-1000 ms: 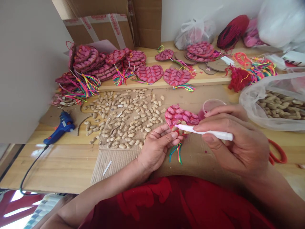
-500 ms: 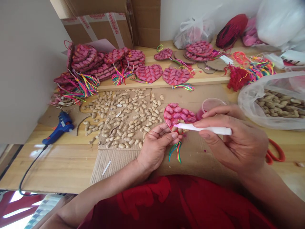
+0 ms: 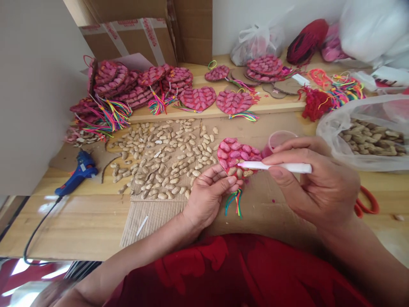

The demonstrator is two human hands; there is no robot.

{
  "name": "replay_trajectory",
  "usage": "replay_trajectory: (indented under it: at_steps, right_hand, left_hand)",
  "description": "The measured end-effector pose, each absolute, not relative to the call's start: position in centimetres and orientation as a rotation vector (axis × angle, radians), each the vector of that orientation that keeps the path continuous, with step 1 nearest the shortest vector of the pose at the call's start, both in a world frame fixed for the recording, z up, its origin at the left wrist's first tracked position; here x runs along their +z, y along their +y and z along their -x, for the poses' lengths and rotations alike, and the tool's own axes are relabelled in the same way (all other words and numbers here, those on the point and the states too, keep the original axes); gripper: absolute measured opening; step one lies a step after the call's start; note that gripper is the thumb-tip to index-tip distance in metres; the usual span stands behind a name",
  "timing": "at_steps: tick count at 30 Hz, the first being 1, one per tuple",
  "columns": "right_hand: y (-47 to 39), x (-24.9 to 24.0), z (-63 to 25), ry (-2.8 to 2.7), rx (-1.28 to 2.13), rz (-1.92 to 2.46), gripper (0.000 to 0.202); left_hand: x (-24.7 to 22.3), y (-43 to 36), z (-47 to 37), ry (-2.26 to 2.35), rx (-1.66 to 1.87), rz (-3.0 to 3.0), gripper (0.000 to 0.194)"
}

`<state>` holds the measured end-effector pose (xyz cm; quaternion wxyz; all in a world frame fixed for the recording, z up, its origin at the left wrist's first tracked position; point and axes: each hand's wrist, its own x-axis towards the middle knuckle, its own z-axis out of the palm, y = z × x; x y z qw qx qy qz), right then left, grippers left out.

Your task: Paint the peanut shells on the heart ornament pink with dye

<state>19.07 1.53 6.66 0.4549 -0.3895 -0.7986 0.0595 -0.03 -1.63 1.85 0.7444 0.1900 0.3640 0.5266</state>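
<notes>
Blue glue gun (image 3: 79, 172) lies at far left; loose peanuts (image 3: 182, 157) cover part of the cardboard (image 3: 159, 213). Left hand (image 3: 211, 187): pinches the lower edge of the heart-shaped panel (image 3: 235, 154) over the cardboard. Judged step: colouring the panel's peanuts pink. Bare peanuts (image 3: 239, 173) near its tassel (image 3: 237, 202) call for a steady panel and light strokes. Tassel end faces the red shirt (image 3: 239, 273). White pen (image 3: 287, 167): tip leftward, long axis nearly level across the view; tip contact is too small to confirm. Clear cup (image 3: 281, 138): beyond the pen. Right hand (image 3: 326, 185): grips the pen's barrel.
</notes>
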Motion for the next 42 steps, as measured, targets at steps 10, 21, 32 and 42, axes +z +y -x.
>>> replay_trajectory:
  at_steps: [10, 21, 32, 42]
  right_hand:
    - [1.56, 6.60, -19.12, -1.888, 0.227, 0.968, 0.020]
    - [1.29, 6.97, -19.23, -1.811, 0.259, 0.963, 0.022]
    - [1.23, 6.75, -19.36, -1.845, 0.253, 0.978, 0.020]
    - [1.22, 6.92, -19.26, -1.901, 0.222, 0.929, 0.020]
  left_hand:
    - [1.77, -1.70, 0.13, 0.772, 1.140, -0.397, 0.023]
    - [1.56, -1.79, 0.06, 0.744, 1.140, -0.450, 0.024]
    - [1.32, -1.85, -0.05, 0.769, 1.148, -0.486, 0.026]
    - [1.42, -1.88, -0.13, 0.776, 1.150, -0.507, 0.024]
